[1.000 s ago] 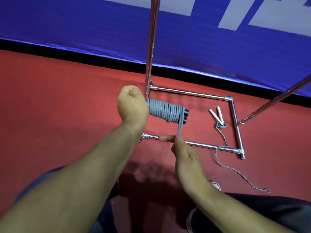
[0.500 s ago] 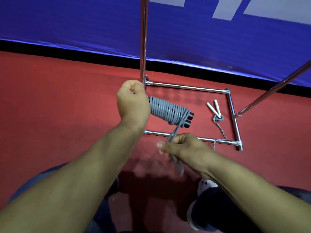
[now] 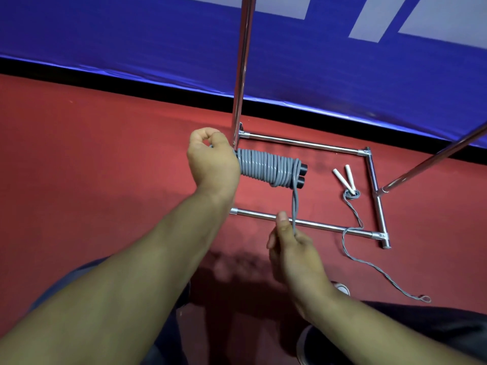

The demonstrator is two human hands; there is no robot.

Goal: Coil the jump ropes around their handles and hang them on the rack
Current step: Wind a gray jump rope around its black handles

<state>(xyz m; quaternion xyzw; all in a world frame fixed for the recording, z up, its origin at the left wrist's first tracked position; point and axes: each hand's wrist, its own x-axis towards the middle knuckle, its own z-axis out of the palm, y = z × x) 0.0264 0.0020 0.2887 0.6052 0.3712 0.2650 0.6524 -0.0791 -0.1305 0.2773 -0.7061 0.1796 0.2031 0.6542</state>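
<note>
A grey jump rope (image 3: 266,167) is wound in tight turns round its two black handles (image 3: 302,175), held level above the floor. My left hand (image 3: 212,162) grips the left end of the handles. A doubled strand of the rope hangs down from the right end of the coil, and my right hand (image 3: 292,248) pinches that strand below it. The chrome rack (image 3: 241,69) stands just behind the coil. A second jump rope with white handles (image 3: 344,177) lies on the floor inside the rack's base, its thin grey cord (image 3: 369,262) trailing toward me.
The rack's base frame (image 3: 311,144) forms a rectangle of chrome tubes on the red floor. A slanting chrome bar (image 3: 432,160) rises at the right. A blue banner (image 3: 131,43) runs along the back. My legs and a shoe (image 3: 340,287) are at the bottom.
My right hand pulled the loose strand down toward me, then rose again below the coil; the strand now hangs straight from the coil's right end. My left hand kept hold of the handles.
</note>
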